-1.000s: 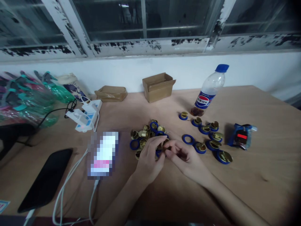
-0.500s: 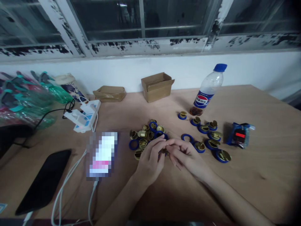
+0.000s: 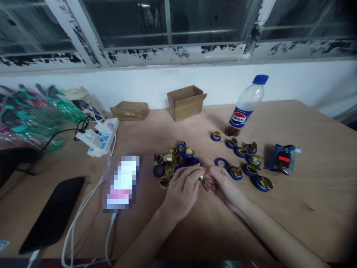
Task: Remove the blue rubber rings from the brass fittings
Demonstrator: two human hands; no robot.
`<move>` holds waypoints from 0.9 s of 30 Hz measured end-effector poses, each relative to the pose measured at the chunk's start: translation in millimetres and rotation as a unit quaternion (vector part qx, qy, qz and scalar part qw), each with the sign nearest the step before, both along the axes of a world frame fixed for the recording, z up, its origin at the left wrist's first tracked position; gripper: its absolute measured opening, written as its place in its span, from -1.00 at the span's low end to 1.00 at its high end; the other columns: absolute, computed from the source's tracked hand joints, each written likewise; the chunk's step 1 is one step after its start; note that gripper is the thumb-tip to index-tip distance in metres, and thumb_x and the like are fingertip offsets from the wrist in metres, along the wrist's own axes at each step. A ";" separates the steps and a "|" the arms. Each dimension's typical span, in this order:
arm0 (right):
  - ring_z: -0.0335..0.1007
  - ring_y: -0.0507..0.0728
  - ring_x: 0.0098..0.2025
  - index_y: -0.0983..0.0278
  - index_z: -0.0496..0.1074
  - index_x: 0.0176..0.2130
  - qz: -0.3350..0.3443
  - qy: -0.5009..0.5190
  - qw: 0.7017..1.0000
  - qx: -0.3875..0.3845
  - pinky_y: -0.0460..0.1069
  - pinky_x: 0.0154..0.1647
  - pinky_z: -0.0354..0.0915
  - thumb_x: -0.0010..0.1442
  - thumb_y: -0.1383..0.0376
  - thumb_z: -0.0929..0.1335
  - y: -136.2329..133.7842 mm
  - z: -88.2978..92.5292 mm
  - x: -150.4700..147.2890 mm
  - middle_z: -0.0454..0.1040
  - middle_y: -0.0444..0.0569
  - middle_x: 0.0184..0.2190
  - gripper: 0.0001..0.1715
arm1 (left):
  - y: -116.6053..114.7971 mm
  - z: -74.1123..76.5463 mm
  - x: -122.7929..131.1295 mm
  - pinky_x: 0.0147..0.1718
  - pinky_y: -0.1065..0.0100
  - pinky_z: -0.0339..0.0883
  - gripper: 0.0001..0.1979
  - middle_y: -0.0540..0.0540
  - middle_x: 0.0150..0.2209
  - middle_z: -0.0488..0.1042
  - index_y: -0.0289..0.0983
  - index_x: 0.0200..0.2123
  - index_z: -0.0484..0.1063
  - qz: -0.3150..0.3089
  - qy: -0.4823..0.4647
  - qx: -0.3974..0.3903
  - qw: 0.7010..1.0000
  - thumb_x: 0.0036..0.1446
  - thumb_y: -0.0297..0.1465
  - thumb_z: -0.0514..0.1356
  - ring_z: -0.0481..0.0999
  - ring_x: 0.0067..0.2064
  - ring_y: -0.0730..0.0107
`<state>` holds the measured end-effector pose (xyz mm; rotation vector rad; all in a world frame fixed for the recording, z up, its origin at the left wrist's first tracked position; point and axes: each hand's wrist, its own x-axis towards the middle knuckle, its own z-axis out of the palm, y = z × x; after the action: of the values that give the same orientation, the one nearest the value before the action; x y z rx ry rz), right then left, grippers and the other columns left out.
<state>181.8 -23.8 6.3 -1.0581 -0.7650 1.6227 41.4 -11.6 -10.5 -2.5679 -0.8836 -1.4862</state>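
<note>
My left hand (image 3: 181, 191) and my right hand (image 3: 223, 182) meet over the table with their fingers closed. Between their fingertips a small brass-coloured round metal fitting (image 3: 202, 178) shows in part; the fingers cover the rest. Just beyond my left hand lies a pile of similar brass fittings (image 3: 169, 170) mixed with blue rings (image 3: 158, 171). To the right of my right hand, several brass fittings (image 3: 251, 169) sit in blue rings. One bare blue ring (image 3: 222, 163) lies flat beside them.
A cola bottle (image 3: 240, 113) and an open cardboard box (image 3: 186, 104) stand at the back. A small plastic packet (image 3: 283, 159) lies right. On the left are a lit phone (image 3: 124, 178), a dark phone (image 3: 52, 214), white cables, a power strip (image 3: 99, 149) and green plastic bottles (image 3: 41, 115).
My hands have turned slightly and the fingers have shifted, so the brass fitting shows more between them. The pile and the ringed fittings have stayed in place.
</note>
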 end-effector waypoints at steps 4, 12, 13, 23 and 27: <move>0.03 -0.07 -0.70 0.23 0.10 -0.64 0.014 0.009 1.000 -0.006 -0.13 -0.67 0.00 0.03 0.09 0.39 1.6 6.0 -0.6 -0.05 -0.32 -0.74 -0.53 | 1.7 -4.4 -1.6 -0.11 0.25 0.48 -0.60 -0.20 -0.14 0.54 -0.30 -0.02 0.27 0.022 -0.027 -0.020 0.999 0.07 -0.66 0.16 0.55 -0.08 0.30; 0.34 0.13 -0.27 0.25 0.40 -0.27 -0.106 -0.364 0.906 0.190 0.03 -0.20 0.27 0.28 0.08 0.22 8.0 2.0 17.8 0.37 -0.04 -0.36 -0.67 | 8.4 -4.7 -4.2 -0.09 0.17 0.48 -0.56 -0.12 -0.12 0.51 -0.19 -0.04 0.31 0.155 -0.124 -0.168 0.966 0.00 -0.47 0.33 0.56 -0.09 0.22; 0.34 0.17 -0.16 0.25 0.41 -0.20 -0.115 -0.430 0.869 0.217 0.08 -0.07 0.24 0.29 0.11 0.21 8.7 0.5 20.1 0.38 0.02 -0.26 -0.68 | 9.3 -4.0 -4.2 -0.11 0.18 0.48 -0.53 -0.12 -0.12 0.51 -0.19 -0.03 0.30 0.158 -0.132 -0.191 0.960 -0.02 -0.45 0.35 0.57 -0.11 0.23; 0.38 0.23 -0.11 0.24 0.38 -0.19 -0.141 -0.550 0.778 0.268 0.13 -0.08 0.31 0.27 0.25 0.19 15.3 -6.3 32.7 0.43 0.08 -0.16 -0.77 | 19.5 -2.2 -14.8 -0.19 0.16 0.46 -0.65 -0.16 -0.16 0.52 -0.22 -0.02 0.26 0.215 -0.109 -0.199 0.950 0.13 -0.36 0.24 0.56 -0.18 0.22; 0.40 0.17 -0.30 0.25 0.40 -0.23 -0.203 -0.603 0.733 0.241 0.06 -0.28 0.32 0.14 0.36 0.22 21.5 -5.0 52.7 0.44 0.09 -0.21 -0.78 | 21.8 -1.5 -17.5 -0.18 0.11 0.45 -0.73 -0.18 -0.18 0.52 -0.23 -0.08 0.30 0.226 -0.086 -0.183 0.953 0.15 -0.39 0.21 0.55 -0.15 0.15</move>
<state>234.5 -2.3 1.2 -1.6773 -1.5291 0.1232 23.9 10.3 -12.0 -2.2309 -1.7774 -1.5248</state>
